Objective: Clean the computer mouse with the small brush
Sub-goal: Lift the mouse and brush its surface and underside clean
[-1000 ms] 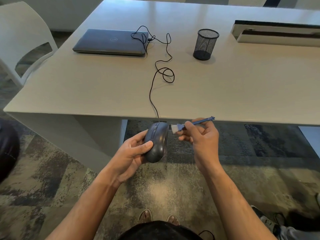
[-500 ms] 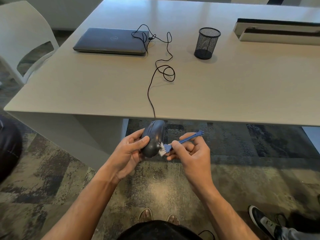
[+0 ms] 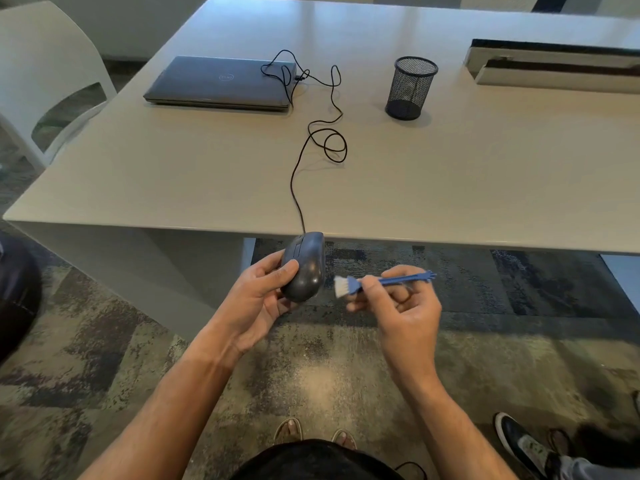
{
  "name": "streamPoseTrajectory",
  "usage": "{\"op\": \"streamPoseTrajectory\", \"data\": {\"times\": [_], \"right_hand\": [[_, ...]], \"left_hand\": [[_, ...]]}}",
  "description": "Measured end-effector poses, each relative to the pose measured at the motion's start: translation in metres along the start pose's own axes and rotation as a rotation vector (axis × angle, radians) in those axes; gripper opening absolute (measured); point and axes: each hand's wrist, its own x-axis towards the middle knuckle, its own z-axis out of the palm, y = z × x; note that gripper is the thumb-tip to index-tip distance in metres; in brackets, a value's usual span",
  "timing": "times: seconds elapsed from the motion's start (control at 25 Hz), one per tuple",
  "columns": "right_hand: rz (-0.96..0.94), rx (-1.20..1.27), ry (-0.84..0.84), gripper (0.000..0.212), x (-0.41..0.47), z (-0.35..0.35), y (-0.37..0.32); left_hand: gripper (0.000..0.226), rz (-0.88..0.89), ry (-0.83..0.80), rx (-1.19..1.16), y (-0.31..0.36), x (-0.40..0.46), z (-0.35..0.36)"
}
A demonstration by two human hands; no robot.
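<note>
My left hand (image 3: 258, 296) grips a dark grey wired mouse (image 3: 306, 268) in the air just below the table's front edge, thumb across its top. Its black cable (image 3: 298, 192) runs up over the edge and across the table. My right hand (image 3: 398, 306) pinches a small blue brush (image 3: 384, 281) by its handle. The white bristles (image 3: 341, 286) point left and sit a short gap to the right of the mouse, not touching it.
On the beige table (image 3: 450, 174) lie a closed grey laptop (image 3: 221, 83) with the cable plugged in, a black mesh pen cup (image 3: 410, 88) and a long tray (image 3: 554, 65) at the far right. A white chair (image 3: 45, 74) stands left. Another person's shoe (image 3: 519, 441) is at the lower right.
The brush swept down the mouse's right side, touched it half a second ago, and has now pulled away to the right. My left hand turned the mouse slightly.
</note>
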Motion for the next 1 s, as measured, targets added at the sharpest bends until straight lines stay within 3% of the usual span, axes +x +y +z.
{"op": "streamPoseTrajectory", "data": {"times": [0.2, 0.32, 0.56, 0.8, 1.0], "right_hand": [[0.088, 0.094, 0.077, 0.010, 0.032, -0.001, 0.002], [0.094, 0.059, 0.099, 0.008, 0.043, 0.003, 0.007], [0.023, 0.010, -0.031, 0.008, 0.025, 0.008, 0.006], [-0.051, -0.051, -0.166, 0.010, -0.006, 0.004, 0.004], [-0.023, 0.011, -0.049, 0.017, 0.012, -0.003, -0.008]], "left_hand": [[0.060, -0.014, -0.064, 0.027, 0.003, -0.006, 0.007], [0.084, -0.033, -0.121, 0.036, 0.004, -0.010, 0.009], [0.050, -0.010, -0.095, 0.015, 0.001, -0.008, 0.004], [0.047, 0.010, -0.059, 0.039, 0.001, -0.005, -0.001], [0.058, -0.005, -0.112, -0.014, 0.002, -0.008, 0.002]]}}
